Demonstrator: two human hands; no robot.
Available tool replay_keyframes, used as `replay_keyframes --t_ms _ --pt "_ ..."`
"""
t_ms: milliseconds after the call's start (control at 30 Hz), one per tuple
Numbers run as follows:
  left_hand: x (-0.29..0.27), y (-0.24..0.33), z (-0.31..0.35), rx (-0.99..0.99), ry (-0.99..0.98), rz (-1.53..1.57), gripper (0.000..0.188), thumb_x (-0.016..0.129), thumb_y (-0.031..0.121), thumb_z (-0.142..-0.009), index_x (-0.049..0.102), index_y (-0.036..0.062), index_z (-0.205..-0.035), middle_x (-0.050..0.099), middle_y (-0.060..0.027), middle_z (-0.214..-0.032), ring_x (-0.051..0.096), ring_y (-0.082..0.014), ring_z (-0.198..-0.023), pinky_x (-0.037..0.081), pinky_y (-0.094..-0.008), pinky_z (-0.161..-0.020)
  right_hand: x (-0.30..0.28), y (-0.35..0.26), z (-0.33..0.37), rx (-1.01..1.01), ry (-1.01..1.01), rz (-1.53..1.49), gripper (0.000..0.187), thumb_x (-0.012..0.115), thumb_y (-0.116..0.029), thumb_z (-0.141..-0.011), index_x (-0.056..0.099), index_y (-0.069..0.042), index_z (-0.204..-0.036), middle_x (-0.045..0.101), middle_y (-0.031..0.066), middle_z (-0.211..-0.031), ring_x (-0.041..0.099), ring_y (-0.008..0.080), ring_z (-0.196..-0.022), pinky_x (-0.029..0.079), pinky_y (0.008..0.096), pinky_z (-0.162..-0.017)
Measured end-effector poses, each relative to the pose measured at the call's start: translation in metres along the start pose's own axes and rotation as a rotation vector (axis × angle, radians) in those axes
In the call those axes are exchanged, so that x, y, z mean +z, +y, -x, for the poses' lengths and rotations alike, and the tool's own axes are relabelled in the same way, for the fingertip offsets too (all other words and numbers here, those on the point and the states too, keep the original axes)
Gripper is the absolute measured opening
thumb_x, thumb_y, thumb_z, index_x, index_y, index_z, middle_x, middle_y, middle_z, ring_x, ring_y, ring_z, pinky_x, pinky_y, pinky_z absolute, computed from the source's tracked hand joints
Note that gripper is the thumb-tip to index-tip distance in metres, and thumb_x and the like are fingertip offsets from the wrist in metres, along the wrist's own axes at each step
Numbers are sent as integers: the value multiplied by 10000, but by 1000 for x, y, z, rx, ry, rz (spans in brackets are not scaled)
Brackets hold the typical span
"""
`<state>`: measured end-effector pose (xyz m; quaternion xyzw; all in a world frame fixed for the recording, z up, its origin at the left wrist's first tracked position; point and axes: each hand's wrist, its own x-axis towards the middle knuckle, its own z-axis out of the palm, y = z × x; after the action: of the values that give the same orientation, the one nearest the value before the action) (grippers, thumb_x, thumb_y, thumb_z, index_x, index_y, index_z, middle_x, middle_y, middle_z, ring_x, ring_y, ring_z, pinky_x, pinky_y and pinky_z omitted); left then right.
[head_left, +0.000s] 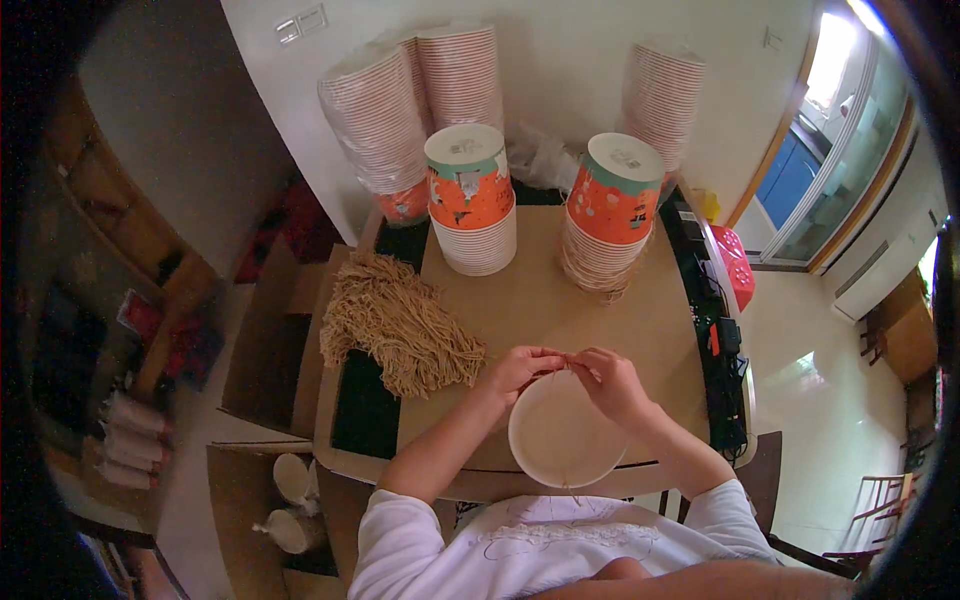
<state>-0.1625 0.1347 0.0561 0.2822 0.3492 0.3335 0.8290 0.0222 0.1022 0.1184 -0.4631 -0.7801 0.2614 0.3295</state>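
Note:
A white paper bucket is at the table's near edge, its open mouth turned up toward me. My left hand is closed at the far rim, thumb and fingers pinched together. Right beside it, my right hand pinches a thin brown cord at the same spot on the rim. The fingertips of both hands nearly meet, and the fingers partly hide the cord. A short cord end hangs from the near rim. Left of my hands lies a large bundle of tan cords.
Two stacks of orange and green paper buckets, the left stack and the right stack, stand upside down on the table. Wrapped stacks line the wall. Black adapters and cables run along the right edge. Cardboard boxes stand at left.

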Motion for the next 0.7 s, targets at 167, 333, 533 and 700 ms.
replay_keyframes --t_ms 167,333,533,700 --pt "9 5 3 49 76 -90 173 603 103 -815 610 15 -964 643 -55 -864 623 -136 -749 521 -276 -685 -6 14 -14 277 -99 -363 142 543 -57 -836 631 25 -911 651 89 -822 614 149 -770 484 254 -674" --pt "13 8 8 85 100 -164 170 615 113 -806 611 20 -948 639 -49 -837 614 -124 -715 514 -266 -651 -4 22 -24 345 -244 -424 139 576 -86 -823 642 16 -890 628 35 -738 565 87 -686 468 230 -625" --pt "3 6 4 158 136 -241 163 615 107 -809 624 38 -956 642 -38 -847 601 -116 -710 495 -254 -647 -2 23 -27 404 -267 -374 103 597 -69 -802 631 22 -834 617 38 -735 556 75 -678 461 218 -613" --pt "12 6 8 329 207 -508 178 580 101 -843 629 18 -992 651 -31 -847 596 -97 -745 490 -247 -661 3 33 -28 377 -250 -394 94 592 -55 -803 624 28 -834 617 41 -733 562 82 -682 465 213 -622"
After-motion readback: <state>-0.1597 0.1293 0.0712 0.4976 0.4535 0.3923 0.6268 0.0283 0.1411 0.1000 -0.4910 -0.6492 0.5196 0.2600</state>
